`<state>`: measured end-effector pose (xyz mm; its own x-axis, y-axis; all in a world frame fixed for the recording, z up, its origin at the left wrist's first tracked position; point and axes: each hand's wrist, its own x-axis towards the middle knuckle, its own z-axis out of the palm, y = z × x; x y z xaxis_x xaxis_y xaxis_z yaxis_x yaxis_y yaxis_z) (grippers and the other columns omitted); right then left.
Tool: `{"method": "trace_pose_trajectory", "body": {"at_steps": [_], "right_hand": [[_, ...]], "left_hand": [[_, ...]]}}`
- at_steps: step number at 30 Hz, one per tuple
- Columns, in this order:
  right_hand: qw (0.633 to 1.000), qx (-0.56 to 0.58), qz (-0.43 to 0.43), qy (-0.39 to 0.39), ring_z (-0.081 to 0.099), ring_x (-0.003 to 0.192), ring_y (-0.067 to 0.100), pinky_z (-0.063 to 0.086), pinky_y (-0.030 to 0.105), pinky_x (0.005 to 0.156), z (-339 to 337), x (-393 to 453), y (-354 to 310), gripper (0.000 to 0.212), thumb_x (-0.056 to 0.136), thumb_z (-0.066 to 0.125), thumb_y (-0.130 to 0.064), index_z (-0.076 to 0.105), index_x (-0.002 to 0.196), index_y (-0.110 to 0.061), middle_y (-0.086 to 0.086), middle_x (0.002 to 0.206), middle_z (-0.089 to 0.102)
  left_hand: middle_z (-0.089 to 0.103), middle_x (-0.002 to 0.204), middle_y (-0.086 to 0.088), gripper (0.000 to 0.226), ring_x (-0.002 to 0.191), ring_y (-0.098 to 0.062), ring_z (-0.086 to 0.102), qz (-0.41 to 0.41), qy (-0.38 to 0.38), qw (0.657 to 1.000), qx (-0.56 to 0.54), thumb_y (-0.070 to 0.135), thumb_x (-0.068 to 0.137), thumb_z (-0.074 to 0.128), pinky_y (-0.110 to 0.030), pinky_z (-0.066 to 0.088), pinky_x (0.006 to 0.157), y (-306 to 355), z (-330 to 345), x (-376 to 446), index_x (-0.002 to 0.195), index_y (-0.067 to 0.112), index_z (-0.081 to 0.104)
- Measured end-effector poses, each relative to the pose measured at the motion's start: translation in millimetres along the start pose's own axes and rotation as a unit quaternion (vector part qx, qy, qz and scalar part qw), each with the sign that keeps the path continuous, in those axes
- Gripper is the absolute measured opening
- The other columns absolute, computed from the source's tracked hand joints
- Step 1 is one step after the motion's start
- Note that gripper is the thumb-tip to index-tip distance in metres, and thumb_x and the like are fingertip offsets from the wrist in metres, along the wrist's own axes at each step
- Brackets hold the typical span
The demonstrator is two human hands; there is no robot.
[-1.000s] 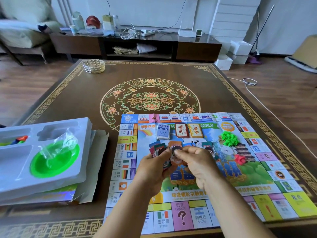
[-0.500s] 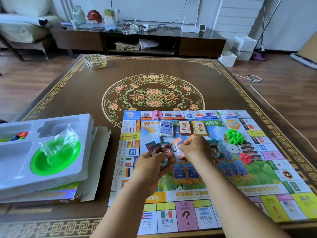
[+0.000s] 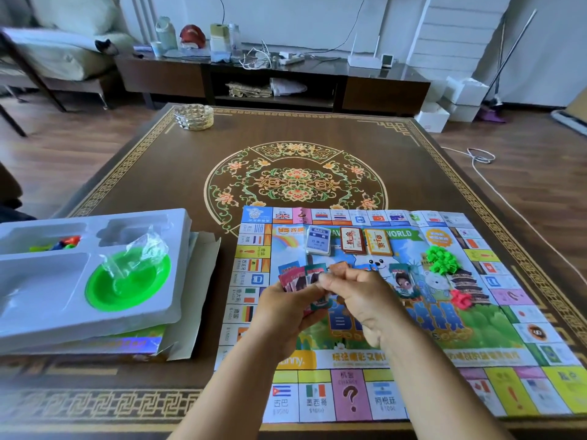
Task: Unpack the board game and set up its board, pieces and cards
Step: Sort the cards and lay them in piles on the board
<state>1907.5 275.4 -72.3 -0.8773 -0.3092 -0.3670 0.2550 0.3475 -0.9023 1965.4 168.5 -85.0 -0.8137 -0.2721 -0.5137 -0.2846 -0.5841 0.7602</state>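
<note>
L hand [image 3: 287,308] still grips fanned character cards [image 3: 300,277]; R hand [image 3: 359,300], back from board [image 3: 476,341] centre, pinches next card off fan. Dealing-out step continues; sorting unfinished.

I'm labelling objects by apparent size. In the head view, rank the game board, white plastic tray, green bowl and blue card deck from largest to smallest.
1. game board
2. white plastic tray
3. green bowl
4. blue card deck

The deck lies farther from the camera than the bowl, but the gap looks clear.
</note>
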Motion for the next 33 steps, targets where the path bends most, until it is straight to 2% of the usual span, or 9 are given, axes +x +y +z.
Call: {"method": "trace_pose_trajectory", "body": {"at_steps": [4, 7, 10, 13, 18, 24, 28, 30, 33], "right_hand": [[0.998, 0.029, 0.020, 0.045, 0.056, 0.073, 0.006, 0.042, 0.023, 0.065, 2.2, 0.8, 1.8, 0.009, 0.084, 0.070, -0.022, 0.069, 0.087, -0.014, 0.000, 0.082, 0.067], [0.998, 0.011, 0.002, 0.058, 0.057, 0.080, 0.010, 0.040, 0.023, 0.075, 3.8, -0.9, 2.2, 0.006, 0.086, 0.068, -0.020, 0.068, 0.086, -0.014, 0.000, 0.086, 0.065], [0.998, 0.005, -0.009, 0.064, 0.056, 0.080, 0.010, 0.041, 0.024, 0.071, 6.4, -1.8, 1.0, 0.012, 0.086, 0.068, -0.020, 0.064, 0.074, -0.021, -0.003, 0.081, 0.063], [0.997, 0.000, -0.011, 0.071, 0.056, 0.072, 0.006, 0.044, 0.021, 0.062, 8.0, -0.6, 2.5, 0.008, 0.084, 0.070, -0.024, 0.067, 0.079, -0.018, -0.007, 0.075, 0.064], [0.995, 0.041, 0.000, 0.094, 0.056, 0.065, 0.009, 0.044, 0.023, 0.057, 9.7, 1.0, 4.3, 0.013, 0.082, 0.072, -0.023, 0.064, 0.073, -0.022, -0.004, 0.074, 0.066], [0.995, 0.060, 0.018, 0.083, 0.056, 0.066, 0.011, 0.043, 0.026, 0.059, 14.7, 2.1, 7.7, 0.013, 0.080, 0.074, -0.024, 0.064, 0.072, -0.021, -0.002, 0.076, 0.067], [0.993, 0.012, -0.013, 0.119, 0.054, 0.062, 0.014, 0.045, 0.029, 0.060, 10.5, 8.7, 3.1, 0.016, 0.082, 0.073, -0.022, 0.063, 0.069, -0.022, -0.004, 0.068, 0.063], [0.986, -0.059, -0.034, 0.153, 0.051, 0.055, 0.013, 0.040, 0.025, 0.055, 7.0, 19.7, 0.5, 0.014, 0.082, 0.071, -0.025, 0.065, 0.072, -0.017, -0.003, 0.063, 0.062], [0.971, -0.158, -0.033, 0.178, 0.057, 0.062, 0.016, 0.039, 0.024, 0.054, 12.3, 36.1, 0.6, 0.017, 0.081, 0.070, -0.031, 0.063, 0.073, -0.018, -0.004, 0.066, 0.063]], "left_hand": [[0.072, 0.081, -0.011, 0.007, 0.079, -0.022, 0.068, -0.002, -0.014, 1.000, -0.008, 0.000, 0.084, 0.064, -0.029, 0.057, 0.073, 1.8, -3.5, -4.8, 0.091, 0.003, 0.065], [0.072, 0.075, -0.009, 0.006, 0.074, -0.020, 0.068, 0.000, 0.009, 1.000, -0.001, -0.001, 0.085, 0.062, -0.026, 0.057, 0.063, 3.7, -5.1, -5.0, 0.088, 0.004, 0.064], [0.070, 0.077, -0.009, 0.008, 0.073, -0.019, 0.067, 0.010, 0.035, 0.999, 0.014, -0.002, 0.083, 0.066, -0.022, 0.054, 0.055, 3.5, -5.7, -3.5, 0.088, 0.004, 0.064], [0.070, 0.078, -0.010, 0.010, 0.072, -0.020, 0.068, 0.016, 0.045, 0.999, 0.014, -0.001, 0.081, 0.068, -0.023, 0.054, 0.054, 3.7, -6.4, -3.1, 0.090, 0.003, 0.064], [0.068, 0.086, -0.015, 0.010, 0.077, -0.024, 0.066, 0.000, 0.020, 0.999, -0.033, 0.007, 0.088, 0.063, -0.021, 0.055, 0.051, 5.6, -8.8, -4.8, 0.095, 0.001, 0.062], [0.070, 0.075, -0.010, 0.004, 0.068, -0.019, 0.066, -0.009, 0.009, 0.999, -0.036, 0.005, 0.087, 0.063, -0.022, 0.056, 0.052, 5.9, -10.8, -4.9, 0.090, 0.003, 0.064], [0.066, 0.068, -0.009, 0.005, 0.058, -0.015, 0.064, -0.006, 0.037, 0.999, -0.025, 0.005, 0.087, 0.063, -0.022, 0.057, 0.053, 4.5, -13.9, -3.2, 0.085, 0.001, 0.062], [0.065, 0.071, -0.011, 0.007, 0.060, -0.017, 0.064, -0.009, 0.056, 0.998, -0.040, 0.006, 0.089, 0.061, -0.022, 0.057, 0.053, 4.7, -17.0, -1.0, 0.084, 0.001, 0.060], [0.064, 0.080, -0.013, 0.006, 0.067, -0.020, 0.062, -0.017, 0.065, 0.996, -0.051, 0.002, 0.092, 0.053, -0.024, 0.056, 0.059, 5.3, -19.7, 2.0, 0.088, 0.001, 0.057]]}}
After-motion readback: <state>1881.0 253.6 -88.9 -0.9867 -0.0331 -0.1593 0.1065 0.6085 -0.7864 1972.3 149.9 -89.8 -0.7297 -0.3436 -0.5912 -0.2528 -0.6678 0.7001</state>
